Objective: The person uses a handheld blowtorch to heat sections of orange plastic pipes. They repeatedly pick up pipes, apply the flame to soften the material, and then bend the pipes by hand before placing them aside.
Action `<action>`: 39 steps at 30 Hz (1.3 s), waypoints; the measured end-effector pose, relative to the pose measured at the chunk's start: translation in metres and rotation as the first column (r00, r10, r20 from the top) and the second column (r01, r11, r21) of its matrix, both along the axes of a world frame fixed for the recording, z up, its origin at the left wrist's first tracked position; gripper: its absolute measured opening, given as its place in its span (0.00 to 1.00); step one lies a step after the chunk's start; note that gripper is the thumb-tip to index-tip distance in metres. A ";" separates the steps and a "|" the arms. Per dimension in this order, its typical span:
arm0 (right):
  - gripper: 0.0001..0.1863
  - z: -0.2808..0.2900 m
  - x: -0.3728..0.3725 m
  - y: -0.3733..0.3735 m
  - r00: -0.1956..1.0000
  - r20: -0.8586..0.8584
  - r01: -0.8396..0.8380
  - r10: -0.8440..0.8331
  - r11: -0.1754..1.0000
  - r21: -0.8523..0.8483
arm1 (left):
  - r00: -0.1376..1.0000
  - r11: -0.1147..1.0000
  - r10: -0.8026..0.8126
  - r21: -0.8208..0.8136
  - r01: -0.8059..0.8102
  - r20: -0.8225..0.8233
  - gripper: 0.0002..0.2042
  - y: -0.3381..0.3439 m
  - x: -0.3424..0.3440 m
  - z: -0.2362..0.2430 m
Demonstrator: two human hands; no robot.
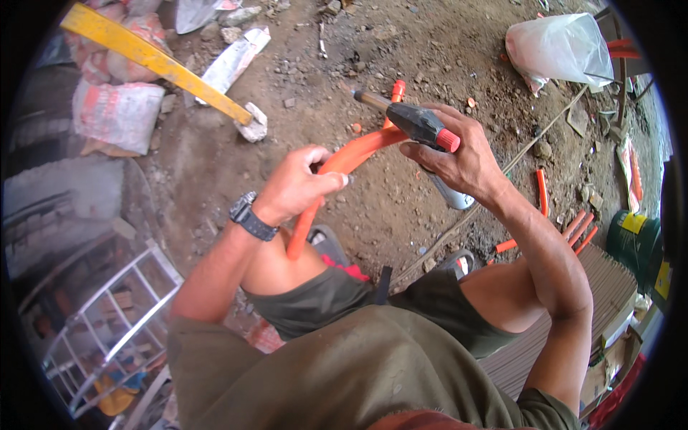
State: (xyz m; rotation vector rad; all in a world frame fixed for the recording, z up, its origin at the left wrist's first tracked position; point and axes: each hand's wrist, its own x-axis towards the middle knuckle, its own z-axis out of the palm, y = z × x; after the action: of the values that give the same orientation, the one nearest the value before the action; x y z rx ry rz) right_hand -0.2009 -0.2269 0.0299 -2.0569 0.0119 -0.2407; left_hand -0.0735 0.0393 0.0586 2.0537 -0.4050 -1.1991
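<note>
My left hand (295,183), wearing a dark wristwatch (251,215), is closed around a bent orange plastic pipe (358,150). One end of the pipe comes down by my left knee; its other side curves away to the right, behind the torch. My right hand (459,154) grips a gas blow torch (414,123) with a black body, red knob and metal nozzle pointing to the upper left. Under that hand shows the torch's pale gas canister (451,193). No flame can be made out. An orange pipe end with a collar (398,89) sticks out beyond the torch.
Orange pipe offcuts (542,192) lie on the stony dirt floor at the right. A yellow bar (158,61) and filled sacks (117,115) are at the far left, a metal rack (118,322) nearer. At the right are a clear plastic bag (559,50) and a green bucket (634,240).
</note>
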 end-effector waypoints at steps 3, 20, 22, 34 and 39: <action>0.19 -0.002 0.001 0.001 1.000 0.007 -0.002 0.002 1.000 0.007 | 0.996 0.996 0.086 -0.014 -0.087 -0.031 0.15 0.002 -0.004 -0.003; 0.20 -0.011 -0.006 -0.008 0.992 -0.121 0.036 -0.031 0.999 0.039 | 0.964 0.944 0.230 -0.208 -0.254 -0.135 0.25 0.008 -0.020 -0.024; 0.21 -0.017 -0.010 -0.011 0.992 -0.116 0.051 -0.047 0.998 0.036 | 0.971 0.947 0.204 -0.225 -0.228 -0.126 0.24 0.010 -0.025 -0.025; 0.30 0.029 -0.037 -0.049 0.964 0.023 0.261 -0.266 0.955 0.139 | 0.805 0.910 0.137 -0.394 0.127 0.577 0.19 -0.016 -0.057 -0.019; 0.30 0.045 -0.053 -0.060 0.952 0.001 0.301 -0.306 0.937 0.175 | 0.627 0.919 0.150 -0.342 0.197 0.764 0.19 -0.032 -0.059 -0.037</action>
State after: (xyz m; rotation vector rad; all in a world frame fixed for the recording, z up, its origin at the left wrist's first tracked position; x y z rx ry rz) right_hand -0.2542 -0.2867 0.0749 -1.8713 0.3253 -0.4440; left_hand -0.1325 0.0077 0.0220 2.0906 -1.0012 -0.0971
